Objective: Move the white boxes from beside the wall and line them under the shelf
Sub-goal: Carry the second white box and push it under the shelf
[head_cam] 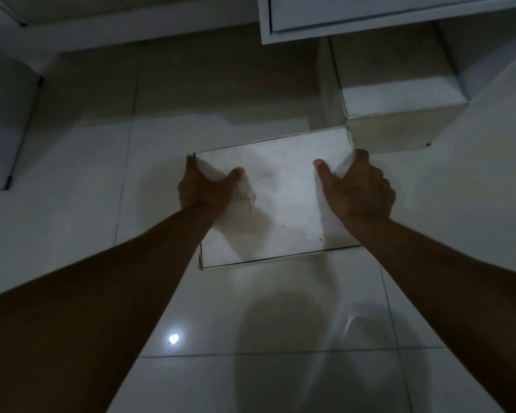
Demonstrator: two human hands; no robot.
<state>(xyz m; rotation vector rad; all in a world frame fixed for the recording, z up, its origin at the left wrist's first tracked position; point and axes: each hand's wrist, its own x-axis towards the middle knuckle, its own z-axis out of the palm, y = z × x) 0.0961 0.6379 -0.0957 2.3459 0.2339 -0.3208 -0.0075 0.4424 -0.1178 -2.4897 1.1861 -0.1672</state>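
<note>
A white box (283, 198) is at the centre of the head view, over the tiled floor. My left hand (204, 189) grips its left side, thumb on the top face and fingers down the side. My right hand (359, 186) grips the right side the same way. Whether the box rests on the floor or hangs just above it I cannot tell. A second white box (399, 93) stands on the floor at the upper right, partly under the white shelf (370, 22). The held box's far right corner is close to it.
Glossy white floor tiles (265, 338) reflect a small bright light at the lower left. Another white box-like shape (3, 120) stands at the left edge. A white ledge or wall base (116, 28) runs along the top left. The scene is dim.
</note>
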